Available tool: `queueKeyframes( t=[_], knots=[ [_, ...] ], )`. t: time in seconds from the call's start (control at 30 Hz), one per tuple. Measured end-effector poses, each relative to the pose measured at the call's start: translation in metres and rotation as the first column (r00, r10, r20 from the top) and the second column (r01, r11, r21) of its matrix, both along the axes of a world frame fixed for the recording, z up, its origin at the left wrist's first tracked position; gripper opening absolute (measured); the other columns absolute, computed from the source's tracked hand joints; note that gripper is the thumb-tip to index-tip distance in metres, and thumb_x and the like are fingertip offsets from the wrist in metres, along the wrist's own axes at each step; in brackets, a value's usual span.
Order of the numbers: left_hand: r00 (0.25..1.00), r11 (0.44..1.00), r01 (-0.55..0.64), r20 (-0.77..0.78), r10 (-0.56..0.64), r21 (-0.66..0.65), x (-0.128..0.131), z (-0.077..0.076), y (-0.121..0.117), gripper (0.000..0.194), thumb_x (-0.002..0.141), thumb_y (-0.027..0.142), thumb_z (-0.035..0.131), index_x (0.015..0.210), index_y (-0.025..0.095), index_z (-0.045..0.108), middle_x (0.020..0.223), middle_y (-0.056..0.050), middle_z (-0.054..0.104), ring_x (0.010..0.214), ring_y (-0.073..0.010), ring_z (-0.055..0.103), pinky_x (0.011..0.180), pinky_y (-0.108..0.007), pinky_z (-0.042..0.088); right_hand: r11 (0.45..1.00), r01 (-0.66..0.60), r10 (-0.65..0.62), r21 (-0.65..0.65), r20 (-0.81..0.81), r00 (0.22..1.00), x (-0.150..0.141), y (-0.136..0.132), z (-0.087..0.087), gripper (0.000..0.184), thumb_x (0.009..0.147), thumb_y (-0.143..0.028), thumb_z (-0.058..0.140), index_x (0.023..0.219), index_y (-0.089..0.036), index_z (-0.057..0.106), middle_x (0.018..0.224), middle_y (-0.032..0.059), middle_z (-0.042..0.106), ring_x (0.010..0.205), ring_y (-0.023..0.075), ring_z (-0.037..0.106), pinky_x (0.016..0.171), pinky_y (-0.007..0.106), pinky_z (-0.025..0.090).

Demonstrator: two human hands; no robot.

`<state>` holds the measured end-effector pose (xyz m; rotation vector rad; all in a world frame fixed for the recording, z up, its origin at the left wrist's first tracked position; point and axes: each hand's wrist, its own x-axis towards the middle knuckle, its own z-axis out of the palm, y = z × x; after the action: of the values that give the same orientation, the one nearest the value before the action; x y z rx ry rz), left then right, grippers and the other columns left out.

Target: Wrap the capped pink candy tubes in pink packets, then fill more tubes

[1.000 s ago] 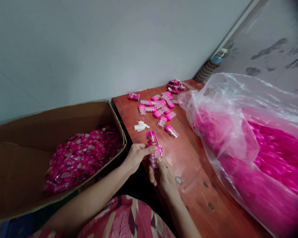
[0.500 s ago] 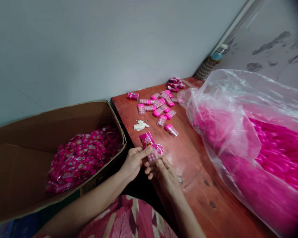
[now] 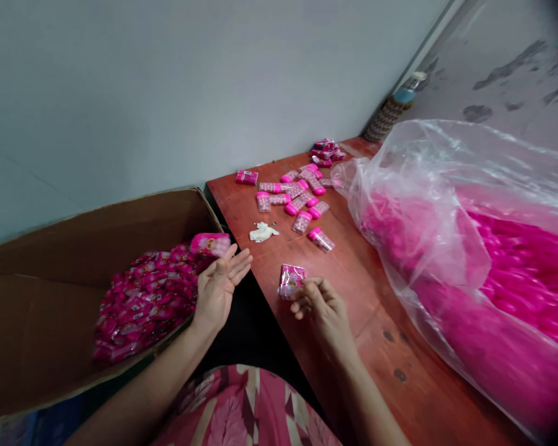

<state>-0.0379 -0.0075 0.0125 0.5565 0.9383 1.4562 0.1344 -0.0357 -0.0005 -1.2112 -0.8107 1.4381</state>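
My left hand [image 3: 218, 288] is open over the near right edge of the cardboard box, fingers stretched out. Just beyond its fingertips is a blurred pink candy packet [image 3: 209, 244], apart from the palm and above the heap of similar packets [image 3: 151, 297]. On the red table, my right hand [image 3: 320, 303] has curled fingers, thumb and fingertips closed at the right edge of a shiny pink printed wrapper [image 3: 291, 280]. That wrapper seems to lie on others. Farther back lie several clear candy containers [image 3: 300, 201] with pink caps and pale pink balls inside.
The cardboard box [image 3: 97, 214] stands left of the red table [image 3: 353, 310]. A large clear bag [image 3: 428, 248] of pink plastic pieces fills the right side. White crumpled material [image 3: 263, 232], a pink packet pile [image 3: 326, 152] and a bottle [image 3: 395, 108] are at the back.
My left hand has moved left to the box and opened, letting go of the packet both hands were holding. My right hand has shifted to the wrapper on the table.
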Motion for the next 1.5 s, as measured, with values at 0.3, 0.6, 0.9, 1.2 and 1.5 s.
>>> queueKeyframes(
  t=[0.3,0.6,0.9,1.2,1.5],
  knots=[
    [0.414,0.842,0.507,-0.909,-0.05,0.185,0.047,-0.042,0.017,0.033,0.07,0.024,0.066,0.102,0.025,0.064,0.125,-0.009,0.052,0.126,-0.0273,0.032,0.106,-0.05,0.006,0.999,0.045,-0.039,-0.03,0.187,0.982,0.028,-0.008,-0.008,0.024,0.078,-0.042,0.056,0.078,-0.018,0.056,0.067,0.0006,0.062,0.052,0.0106,0.054,0.048,0.021,0.042],
    [0.475,0.869,0.438,-0.88,-0.006,0.231,0.052,-0.051,0.017,0.02,0.075,0.022,0.06,0.091,0.03,0.067,0.116,-0.004,0.059,0.125,-0.0258,0.035,0.105,-0.053,0.002,0.988,0.088,-0.138,0.13,0.455,0.88,0.024,0.003,-0.012,0.021,0.077,-0.04,0.057,0.081,-0.019,0.059,0.073,0.0015,0.061,0.066,0.0156,0.054,0.062,0.027,0.044],
    [0.752,0.928,0.312,-0.649,-0.112,0.202,0.052,-0.019,0.006,0.032,0.068,0.024,0.067,0.099,0.028,0.066,0.119,-0.005,0.058,0.119,-0.0244,0.043,0.103,-0.04,0.028,0.981,0.15,-0.167,0.126,0.144,0.975,0.017,0.019,-0.004,0.028,0.071,-0.031,0.065,0.093,-0.02,0.052,0.064,-0.0049,0.058,0.057,0.0107,0.054,0.057,0.022,0.042],
    [0.869,0.861,0.462,-0.084,-0.487,-0.214,0.049,-0.016,0.011,0.025,0.063,0.034,0.07,0.065,0.009,0.068,0.064,-0.007,0.066,0.058,-0.0145,0.061,0.06,-0.026,0.052,0.987,-0.118,0.068,0.113,0.374,0.925,0.028,0.036,0.008,0.022,0.075,-0.038,0.059,0.085,-0.019,0.056,0.067,-0.0007,0.06,0.058,0.0134,0.054,0.055,0.024,0.04],
    [0.959,0.884,0.28,0.152,-0.239,-0.375,0.043,-0.019,0.02,0.023,0.053,0.022,0.078,0.054,0.01,0.058,0.06,-0.004,0.064,0.051,-0.0102,0.059,0.049,-0.02,0.051,0.994,-0.098,0.053,-0.052,0.999,0.012,0.078,0.116,0.002,0.024,0.08,-0.035,0.051,0.091,-0.015,0.06,0.092,0.0145,0.061,0.085,0.0258,0.056,0.065,0.031,0.038]
  ],
)
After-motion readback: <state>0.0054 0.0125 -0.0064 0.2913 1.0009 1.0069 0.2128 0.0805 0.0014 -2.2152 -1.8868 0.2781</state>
